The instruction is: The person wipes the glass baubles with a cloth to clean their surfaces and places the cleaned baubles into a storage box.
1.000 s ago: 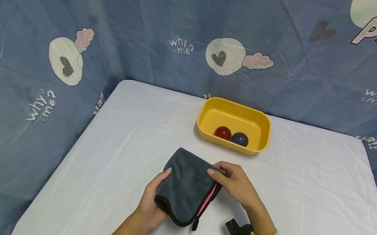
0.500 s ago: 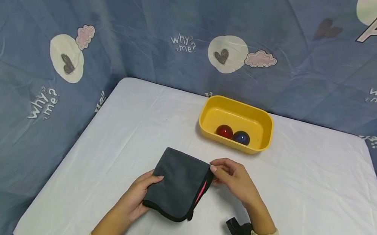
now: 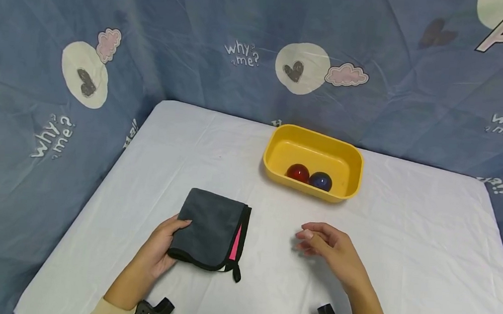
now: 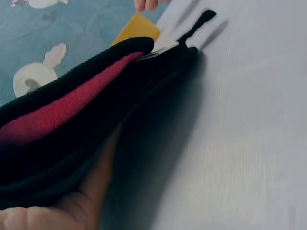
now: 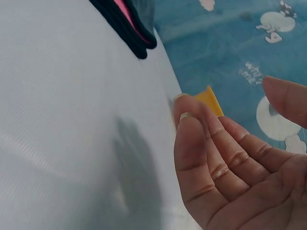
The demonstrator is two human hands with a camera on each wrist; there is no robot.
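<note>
A folded grey cloth [image 3: 210, 229] with black edging, a pink inner side and a small black loop is held up by its left side in my left hand [image 3: 163, 244]. The thumb lies on top of the cloth and the other fingers are underneath. In the left wrist view the pink layer [image 4: 72, 108] shows between the dark folds. My right hand [image 3: 331, 248] hovers over the white table to the right of the cloth, touching nothing. Its fingers are loosely bent, with the thumb apart from them in the right wrist view.
A yellow tray [image 3: 273, 166] stands near the table's back edge, beyond both hands. A red ball [image 3: 298, 173] and a blue ball [image 3: 320, 181] lie inside it, side by side. The white-covered table [image 3: 417, 233] meets a blue printed curtain [image 3: 228, 23] behind and at the left.
My left hand has carried the cloth leftward. The right hand, which was pinching the cloth's right corner, has let go and is now apart from it, slightly to the right.
</note>
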